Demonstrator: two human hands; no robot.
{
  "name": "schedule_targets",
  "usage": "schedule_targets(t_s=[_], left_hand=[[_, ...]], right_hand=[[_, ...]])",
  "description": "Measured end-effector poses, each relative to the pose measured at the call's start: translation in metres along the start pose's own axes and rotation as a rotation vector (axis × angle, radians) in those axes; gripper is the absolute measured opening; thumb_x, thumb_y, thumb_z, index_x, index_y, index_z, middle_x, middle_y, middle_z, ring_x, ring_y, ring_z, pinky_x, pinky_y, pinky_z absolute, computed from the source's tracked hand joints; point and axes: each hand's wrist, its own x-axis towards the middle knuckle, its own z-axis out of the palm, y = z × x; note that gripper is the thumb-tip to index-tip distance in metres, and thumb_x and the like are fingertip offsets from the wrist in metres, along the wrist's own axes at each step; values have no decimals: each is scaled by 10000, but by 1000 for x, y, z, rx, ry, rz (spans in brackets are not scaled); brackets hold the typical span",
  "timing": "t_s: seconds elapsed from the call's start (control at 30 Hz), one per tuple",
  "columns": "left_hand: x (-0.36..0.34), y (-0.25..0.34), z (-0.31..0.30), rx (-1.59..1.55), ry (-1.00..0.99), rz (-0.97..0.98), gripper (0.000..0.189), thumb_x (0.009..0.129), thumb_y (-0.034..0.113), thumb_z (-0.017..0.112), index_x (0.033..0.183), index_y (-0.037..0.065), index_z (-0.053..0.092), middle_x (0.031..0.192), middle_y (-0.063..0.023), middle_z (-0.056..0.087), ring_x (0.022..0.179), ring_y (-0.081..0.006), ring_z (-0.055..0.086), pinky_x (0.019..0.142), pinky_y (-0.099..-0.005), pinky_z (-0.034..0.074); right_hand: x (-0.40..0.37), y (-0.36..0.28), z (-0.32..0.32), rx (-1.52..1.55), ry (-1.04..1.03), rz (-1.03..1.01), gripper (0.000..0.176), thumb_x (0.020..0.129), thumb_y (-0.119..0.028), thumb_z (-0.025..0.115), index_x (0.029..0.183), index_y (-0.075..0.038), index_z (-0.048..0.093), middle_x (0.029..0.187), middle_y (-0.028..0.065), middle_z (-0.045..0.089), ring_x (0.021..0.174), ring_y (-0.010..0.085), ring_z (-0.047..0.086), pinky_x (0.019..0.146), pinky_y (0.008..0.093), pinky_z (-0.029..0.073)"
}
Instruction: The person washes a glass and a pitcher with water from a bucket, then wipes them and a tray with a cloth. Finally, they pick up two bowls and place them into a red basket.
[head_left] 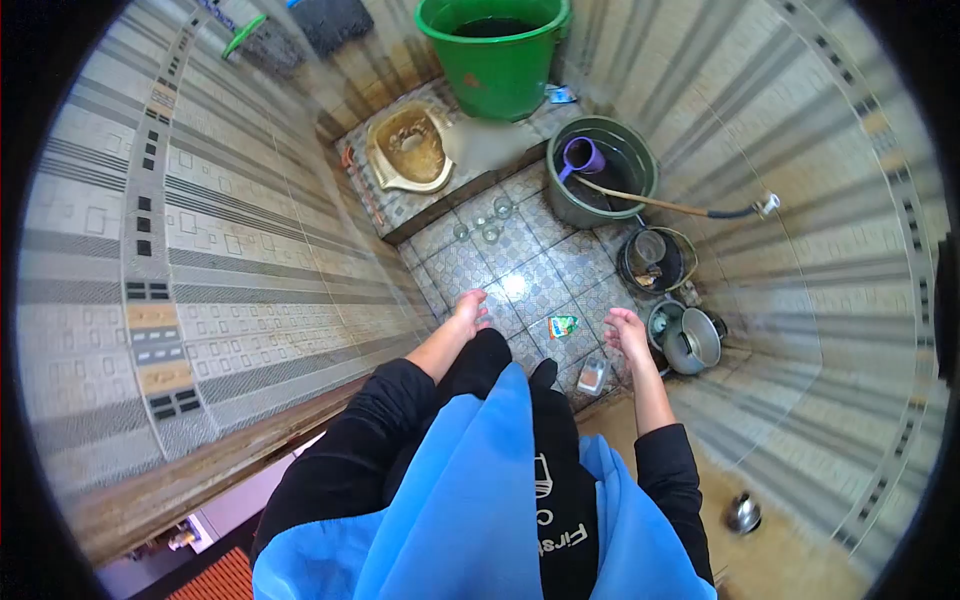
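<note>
Packet lies on the tiles, left hand at its nine o'clock and right hand at its three, both looking loose and empty, so I'd move slowly and not bump the glasses at eleven.

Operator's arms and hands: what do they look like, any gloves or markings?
Left hand and right hand both bare, no gloves. Plain black sleeves end on the forearms, leaving the wrists uncovered. No watch, cables or markings visible; rings too small to tell.
</note>
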Motion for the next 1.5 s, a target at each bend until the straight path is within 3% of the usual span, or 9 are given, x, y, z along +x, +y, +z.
schedule_targets(t_s=[0.3, 0.43, 0.57, 0.83, 1.03, 1.1, 1.27, 1.37, 1.5], left_hand=[[203, 36, 11, -116, 105, -7, 405, 773, 271, 492, 1157, 185, 394, 1171, -6, 410, 1023, -232, 407, 830, -454, 328], [339, 17, 35, -215, 156, -116, 400, 790, 281, 470, 1163, 154, 402, 1146, -14, 427, 1014, -224, 411, 811, -425, 344], [433, -19, 60, -354, 44, -81, 478, 825, 411, 394, 1207, 125, 377, 1260, -41, 350, 1118, -246, 339, 862, -453, 315], [564, -19, 71, -1036, -22, -163, 835, 730, 697, 279, 1348, 199, 17, 1386, -122, 24, 1256, -308, 126, 962, -533, 174], [607, -3, 66, -1368, 73, -275, 659, 809, 569, 315, 1247, 80, 262, 1253, -128, 249, 1169, -271, 264, 953, -507, 231], [624, -8, 65, -1364, 211, -366, 535, 836, 497, 341, 1136, 54, 365, 1099, -87, 369, 992, -221, 403, 865, -439, 366], [630, -48, 51, -1267, 252, -272, 398, 840, 471, 367, 981, 104, 424, 936, -19, 397, 737, -135, 400, 661, -331, 456], [578, -55, 44, -1009, 322, -274, 387, 830, 485, 373, 990, 137, 427, 939, -5, 405, 702, -125, 384, 640, -317, 454], [456, -50, 33, -587, 418, -107, 436, 817, 466, 392, 1095, 131, 407, 1036, 1, 418, 757, -141, 409, 718, -339, 424]], right_hand=[[266, 10, 115, -310, -45, 46, 199, 722, -110, 551, 907, -37, 537, 734, 56, 577, 569, 102, 523, 472, 240, 407], [443, 89, 174, -1108, -11, -367, 339, 744, -289, 521, 941, -14, 548, 878, 172, 597, 800, 304, 577, 703, 371, 451], [521, 97, 229, -976, 34, -362, 403, 758, -354, 501, 990, -30, 555, 998, 204, 552, 928, 333, 527, 803, 385, 409], [674, 141, 270, -825, 219, -620, 434, 771, -382, 496, 1053, -56, 540, 1067, 194, 525, 1003, 329, 488, 854, 379, 377], [691, 157, 278, -970, 35, -396, 559, 738, -425, 461, 1171, -72, 438, 1071, 208, 522, 1013, 340, 484, 864, 373, 371], [681, 152, 281, -943, 64, -338, 565, 725, -412, 465, 1153, -43, 442, 1046, 217, 532, 990, 350, 495, 852, 377, 377], [658, 169, 287, -671, 220, -213, 583, 695, -359, 504, 1081, 73, 442, 988, 257, 543, 940, 389, 511, 814, 407, 389], [647, 207, 273, -443, 358, -188, 537, 704, -329, 499, 1064, 67, 459, 992, 275, 533, 946, 404, 501, 821, 408, 380], [530, 204, 255, 11, 391, -68, 482, 714, -233, 565, 1073, 72, 462, 996, 171, 541, 905, 251, 519, 817, 324, 385]])
